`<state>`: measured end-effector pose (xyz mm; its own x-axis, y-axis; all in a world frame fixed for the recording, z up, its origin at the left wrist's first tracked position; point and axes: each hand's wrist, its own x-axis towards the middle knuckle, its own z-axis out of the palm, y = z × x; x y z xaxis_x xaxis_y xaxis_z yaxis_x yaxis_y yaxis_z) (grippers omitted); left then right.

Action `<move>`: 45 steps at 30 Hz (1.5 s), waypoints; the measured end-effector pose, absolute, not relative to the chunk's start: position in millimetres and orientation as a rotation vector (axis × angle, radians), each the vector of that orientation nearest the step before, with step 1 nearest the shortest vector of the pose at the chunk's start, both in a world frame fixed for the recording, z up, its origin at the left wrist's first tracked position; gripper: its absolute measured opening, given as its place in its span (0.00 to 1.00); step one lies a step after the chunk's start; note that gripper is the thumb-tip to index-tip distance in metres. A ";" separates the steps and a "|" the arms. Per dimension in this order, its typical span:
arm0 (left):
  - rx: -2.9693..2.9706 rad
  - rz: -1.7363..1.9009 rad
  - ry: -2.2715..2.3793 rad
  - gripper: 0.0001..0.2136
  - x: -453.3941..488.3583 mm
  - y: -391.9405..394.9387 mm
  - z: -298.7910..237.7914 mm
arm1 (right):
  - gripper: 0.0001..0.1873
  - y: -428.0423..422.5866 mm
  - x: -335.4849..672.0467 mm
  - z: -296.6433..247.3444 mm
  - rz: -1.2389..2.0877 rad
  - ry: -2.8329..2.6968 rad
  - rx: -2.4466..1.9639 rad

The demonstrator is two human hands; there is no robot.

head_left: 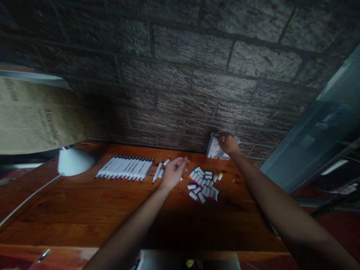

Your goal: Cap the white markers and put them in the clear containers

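My right hand [228, 144] is at the top of a clear plastic box [213, 148] by the wall. Its fingers are bent in a pinch over the rim, and what they grip is hidden. Above the table, my left hand [174, 172] has loosely curled fingers, slightly apart, with nothing visible in them. Just left of it lie a single white marker [157, 172] and a few loose white pieces. A neat row of white markers [125, 167] with dark ends lies further left. Right of the left hand, several marker caps [206, 183] are heaped with coloured ends.
A lamp with a newsprint shade [36, 116] and white base [74, 162] stands on the left, its cord [30, 200] running across the wooden table [70, 210]. A stone-block wall [174, 78] rises behind. Below the front edge is a pale open drawer or box [165, 260].
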<state>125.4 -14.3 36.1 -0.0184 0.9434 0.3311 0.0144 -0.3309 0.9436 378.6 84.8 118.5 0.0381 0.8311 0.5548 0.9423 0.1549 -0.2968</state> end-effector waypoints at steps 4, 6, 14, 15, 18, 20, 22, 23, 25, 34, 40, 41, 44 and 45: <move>1.580 1.461 1.122 0.19 120.4 -12.7 35.5 | 0.19 49.0 365.9 91.8 -0.186 -1.679 -1.489; 1.730 1.428 1.222 0.18 113.2 -10.4 35.0 | 0.17 25.8 355.6 69.3 -0.059 -1.614 -1.346; 2.177 0.909 1.834 0.17 81.3 -1.5 46.6 | 0.17 -10.0 353.1 29.8 0.141 -1.618 -1.299; 2.175 0.813 1.967 0.18 76.7 -1.5 49.6 | 0.18 -8.5 356.5 30.0 0.148 -1.586 -1.323; 2.040 0.570 2.331 0.22 61.4 -2.9 58.6 | 0.20 -4.9 362.7 30.2 0.185 -1.536 -1.337; 1.931 0.476 2.466 0.23 53.0 -4.4 62.6 | 0.20 -4.5 362.8 29.9 0.194 -1.523 -1.320; 1.844 0.368 2.498 0.23 48.5 -6.0 63.8 | 0.20 -4.7 361.6 29.4 0.178 -1.519 -1.300; 1.831 0.299 2.482 0.24 48.0 -6.6 63.4 | 0.20 -4.8 361.0 29.2 0.177 -1.518 -1.295; 1.843 0.179 2.444 0.23 49.9 -7.6 61.5 | 0.20 -4.9 360.1 29.0 0.173 -1.511 -1.290; 1.876 0.077 2.406 0.18 62.4 -9.6 56.3 | 0.20 -6.8 357.8 30.6 0.157 -1.507 -1.307; 1.893 0.109 2.398 0.17 59.9 -8.1 55.1 | 0.19 -6.5 357.4 29.6 0.164 -1.531 -1.294; 1.895 0.174 2.406 0.16 58.3 -7.6 55.7 | 0.19 -6.4 357.6 29.8 0.158 -1.530 -1.289; 1.931 0.638 2.273 0.15 56.4 -5.1 57.0 | 0.19 -6.0 358.1 30.3 0.158 -1.518 -1.286; 1.918 0.859 2.126 0.15 58.3 -4.4 56.9 | 0.19 -5.8 358.1 30.4 0.161 -1.517 -1.286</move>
<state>58.3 -4.4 56.9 -0.1698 0.9509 0.2587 0.8637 0.0172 0.5037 358.1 -5.8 30.4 0.1750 0.7653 0.6195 0.6180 0.4045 -0.6742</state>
